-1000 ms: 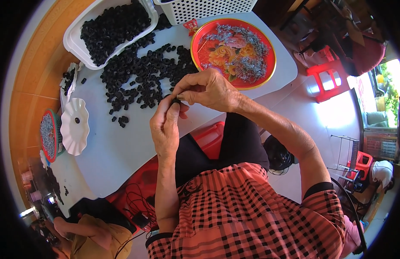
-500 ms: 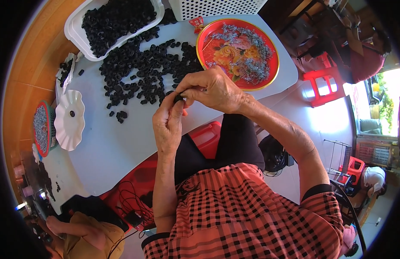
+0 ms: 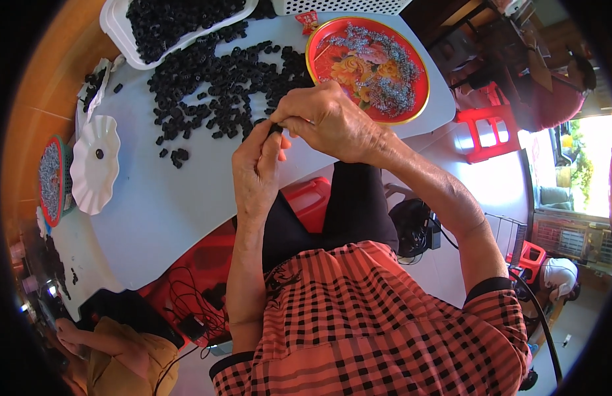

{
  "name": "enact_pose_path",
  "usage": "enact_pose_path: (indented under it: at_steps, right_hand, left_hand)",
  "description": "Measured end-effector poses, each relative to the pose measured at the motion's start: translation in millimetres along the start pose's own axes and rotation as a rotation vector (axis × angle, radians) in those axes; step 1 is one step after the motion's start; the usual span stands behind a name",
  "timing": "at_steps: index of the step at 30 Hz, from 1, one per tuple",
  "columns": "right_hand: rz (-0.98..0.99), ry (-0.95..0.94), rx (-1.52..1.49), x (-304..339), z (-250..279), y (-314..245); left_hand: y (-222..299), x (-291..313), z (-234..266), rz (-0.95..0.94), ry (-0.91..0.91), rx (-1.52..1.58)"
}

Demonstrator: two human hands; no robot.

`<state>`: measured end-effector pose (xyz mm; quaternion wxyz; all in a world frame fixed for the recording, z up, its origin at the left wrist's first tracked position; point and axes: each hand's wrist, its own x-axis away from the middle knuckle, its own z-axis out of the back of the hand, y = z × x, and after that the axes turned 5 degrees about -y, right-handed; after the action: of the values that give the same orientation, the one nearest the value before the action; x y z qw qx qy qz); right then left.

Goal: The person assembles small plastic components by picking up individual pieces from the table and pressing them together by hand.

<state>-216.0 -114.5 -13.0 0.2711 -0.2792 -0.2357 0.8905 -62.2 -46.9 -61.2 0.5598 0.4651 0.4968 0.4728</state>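
My left hand (image 3: 254,165) pinches a small black plastic part (image 3: 275,129) between thumb and fingers, over the near edge of the table. My right hand (image 3: 332,125) meets it from the right, its fingers pressed together at the top of that part. Whatever my right fingertips hold is too small and hidden to make out. Just beyond both hands spreads a loose pile of black plastic parts (image 3: 213,86). A round red tray (image 3: 331,41) with a flower pattern and gold rim stands beyond my right hand. Small silvery metal pieces (image 3: 393,99) are scattered in it.
A white tub (image 3: 113,30) full of black parts stands at the far left, beside a white perforated basket (image 3: 345,6). At the left are a scalloped white dish (image 3: 88,188) and a red-rimmed basket (image 3: 60,148) of metal pieces. Another person (image 3: 131,350) sits at lower left.
My right fingers have drawn in closer on top of the black part, which my left hand still pinches. The whole view has shifted slightly, so the table sits a little higher.
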Motion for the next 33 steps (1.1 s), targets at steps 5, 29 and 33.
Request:
enact_pose_path:
  at_steps: [5,29,33]
  right_hand:
    - [-0.234,-0.056,-0.208,3.3,-0.5,-6.3]
    - [-0.305,-0.075,-0.103,11.2,2.3,-12.6]
    - [0.017,0.125,0.162,15.6,-8.3,-9.9]
  left_hand:
    - [-11.3,0.8,2.4,-0.037,-0.010,0.085]
    - [-16.2,-3.5,-3.0,-0.110,-0.045,0.031]
    - [-14.7,-1.6,-0.9,-0.066,-0.075,0.047]
